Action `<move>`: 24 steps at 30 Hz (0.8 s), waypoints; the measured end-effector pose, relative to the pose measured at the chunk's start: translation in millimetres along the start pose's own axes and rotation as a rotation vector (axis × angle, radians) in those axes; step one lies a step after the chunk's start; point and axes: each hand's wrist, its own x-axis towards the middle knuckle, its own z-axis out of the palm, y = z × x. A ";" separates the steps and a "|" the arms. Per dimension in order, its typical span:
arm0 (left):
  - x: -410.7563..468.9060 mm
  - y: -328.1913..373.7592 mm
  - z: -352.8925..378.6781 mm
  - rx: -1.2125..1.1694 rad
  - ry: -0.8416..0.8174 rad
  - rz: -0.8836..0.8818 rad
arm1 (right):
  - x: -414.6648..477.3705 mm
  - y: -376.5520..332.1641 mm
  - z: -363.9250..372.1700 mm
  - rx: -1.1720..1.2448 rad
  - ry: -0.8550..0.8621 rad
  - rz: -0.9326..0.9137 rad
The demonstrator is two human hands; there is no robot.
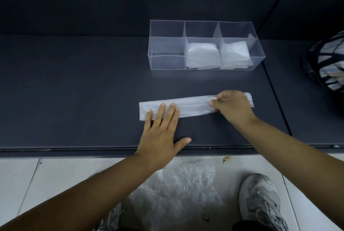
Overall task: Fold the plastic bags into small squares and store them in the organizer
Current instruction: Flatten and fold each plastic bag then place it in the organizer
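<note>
The left hand (162, 134) lies flat, fingers straight and slightly spread, with its fingertips pressing down one end of the plastic bag (193, 106). The bag is already folded into a long, narrow strip and lies on the desk (74, 91). The right hand (232, 108) holds the strip near its other end, fingers curled over the far edge and thumb pinching from the near side. A short crinkled tail pokes out past its knuckles. The film looks thin, slick and translucent, with soft lengthwise creases. If the right hand lifts its end over, the layers could slip under the flat fingers. They could also spring apart or land skewed, giving a lopsided packet rather than a neat square. Beyond the right hand stands the organizer (167, 56), a clear, hard-walled box with three compartments. The middle one and the one on the right hand's side hold folded squares (202, 56) of whitish plastic. Farther out past the right hand is a striped bag (329, 63). Below both wrists, crumpled clear plastic (178, 189) lies on the pale tiled floor.
</note>
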 end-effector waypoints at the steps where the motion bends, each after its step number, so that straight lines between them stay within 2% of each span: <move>1: -1.2 -0.8 5.3 0.022 0.003 -0.009 | -6.4 -1.7 2.5 -0.051 0.105 -0.067; 3: -1.3 -0.5 9.5 0.029 0.006 -0.017 | -22.8 -7.1 10.1 -0.131 0.250 -0.376; 4: -0.8 -0.2 10.1 0.023 0.001 -0.018 | -31.1 -9.5 16.9 -0.161 0.196 -0.546; 6: -0.7 0.1 11.9 0.014 0.002 -0.017 | -44.2 -10.2 32.8 -0.279 -0.116 -0.728; 7: -0.9 0.1 11.6 0.018 0.003 -0.016 | -47.6 -6.1 39.1 -0.384 -0.249 -0.735; 8: -1.2 0.2 11.2 0.029 0.006 -0.016 | -47.3 1.8 42.7 -0.514 -0.300 -0.723; 10: -2.0 0.8 9.6 0.037 0.014 -0.023 | -39.6 21.4 35.8 -0.698 -0.259 -0.676; 13: -2.3 2.9 6.4 0.025 -0.008 -0.026 | -21.8 50.7 2.6 -0.762 -0.180 -0.527; 16: -1.4 2.3 7.2 0.020 -0.011 -0.031 | -7.3 78.0 -34.7 -0.709 -0.112 -0.383; 21: -1.9 3.5 5.7 0.030 0.002 -0.019 | 18.8 76.5 -62.2 -0.315 0.114 -0.277; 24: -2.4 4.2 3.3 0.041 -0.001 -0.007 | 32.9 64.9 -63.4 -0.324 0.090 -0.278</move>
